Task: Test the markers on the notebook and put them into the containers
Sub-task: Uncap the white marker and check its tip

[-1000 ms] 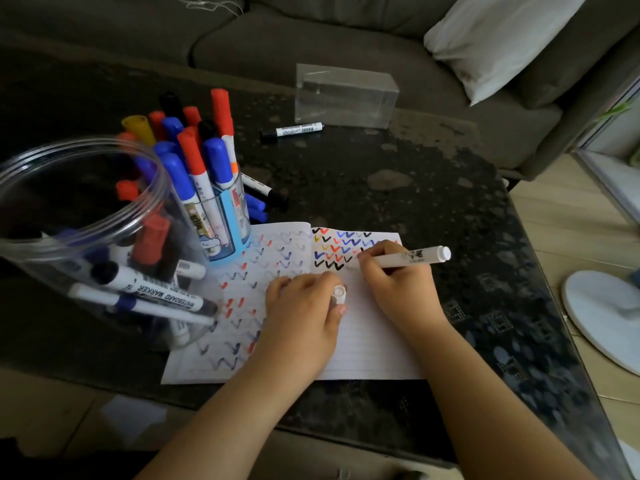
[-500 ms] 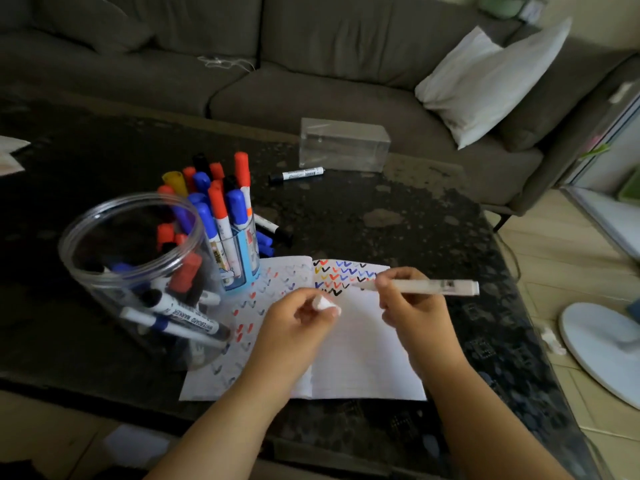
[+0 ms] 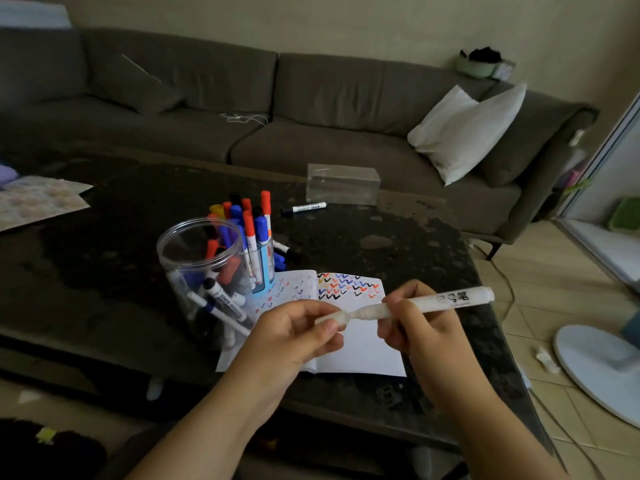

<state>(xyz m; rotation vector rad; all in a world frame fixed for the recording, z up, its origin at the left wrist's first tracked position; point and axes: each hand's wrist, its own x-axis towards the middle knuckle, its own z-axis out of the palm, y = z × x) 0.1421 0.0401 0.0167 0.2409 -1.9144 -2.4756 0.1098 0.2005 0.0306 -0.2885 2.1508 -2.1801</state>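
Capping: the white plastic marker (image 3: 420,304) is held level above the open lined notebook (image 3: 349,337), and its small white cap (image 3: 331,317) sits at the nib end, seemingly going on; how far it is seated I cannot tell.
Left hand: the left hand (image 3: 294,336) has fingers and thumb pinched round the cap, at 9 o'clock of the marker.
Right hand: the right hand (image 3: 420,327) has its fingers curled round the marker's barrel near the neck, the printed tail sticking out toward 3 o'clock.
Handling: judging by looks, a light, stiff, smooth plastic tube, so a firm pinch close to the joint should stop it slipping; the cap is tiny and easy to drop.
Grip point: mid-barrel looks the best hold for dropping it tail-first into a container.
Containers: the clear round plastic jar (image 3: 204,271) with loose markers stands at 10 o'clock of the notebook on the dark speckled bench (image 3: 398,244); the blue cup of upright red and blue markers (image 3: 258,244) is just behind it.
Stray: one black-capped white marker (image 3: 304,208) lies at 12 o'clock, beside the clear rectangular box (image 3: 343,184).
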